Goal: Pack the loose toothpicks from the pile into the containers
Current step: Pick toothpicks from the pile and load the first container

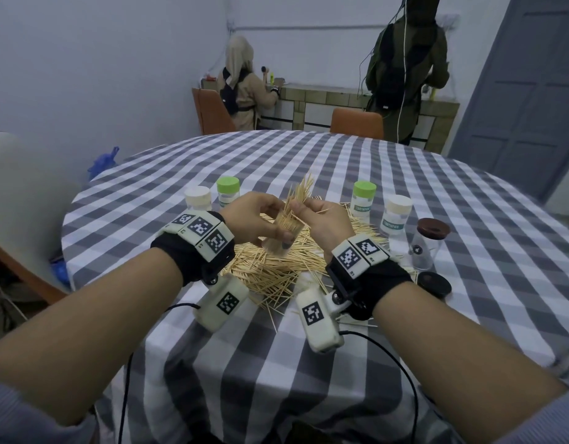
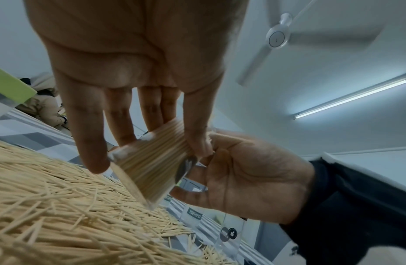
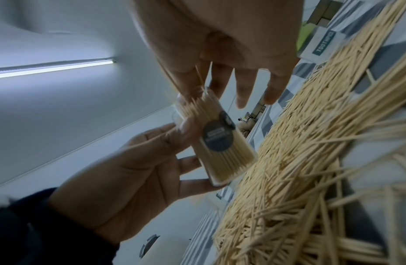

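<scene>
The left hand point(image 1: 255, 216) grips a clear container point(image 1: 284, 233) packed with toothpicks, held above the pile point(image 1: 270, 267). The right hand point(image 1: 324, 219), touching its mouth, pinches a spray of toothpicks point(image 1: 300, 193) there. Capped containers point(image 1: 228, 195) stand just beyond both hands; bare checked tablecloth point(image 1: 340, 155) stretches farther out.
</scene>
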